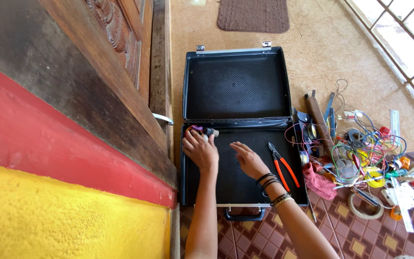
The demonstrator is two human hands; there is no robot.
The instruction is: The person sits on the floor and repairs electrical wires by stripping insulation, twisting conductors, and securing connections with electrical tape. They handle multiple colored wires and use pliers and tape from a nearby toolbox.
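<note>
Lying wide open on the floor, the black tool case (238, 144) is the anchor here, lid flat toward the doormat (253, 14). Right of the case there's a big tangled pile of coloured wires (365, 153), tape rolls and bits. Inside the case, near its right wall, red-handled pliers (281, 165). The left hand (200, 149) sits in the case's top-left corner, grip closed around a small dark plug with purple wire (206, 130). The right hand (249, 160) rests flat mid-case, fingers spread, grip open, holding nothing.
</note>
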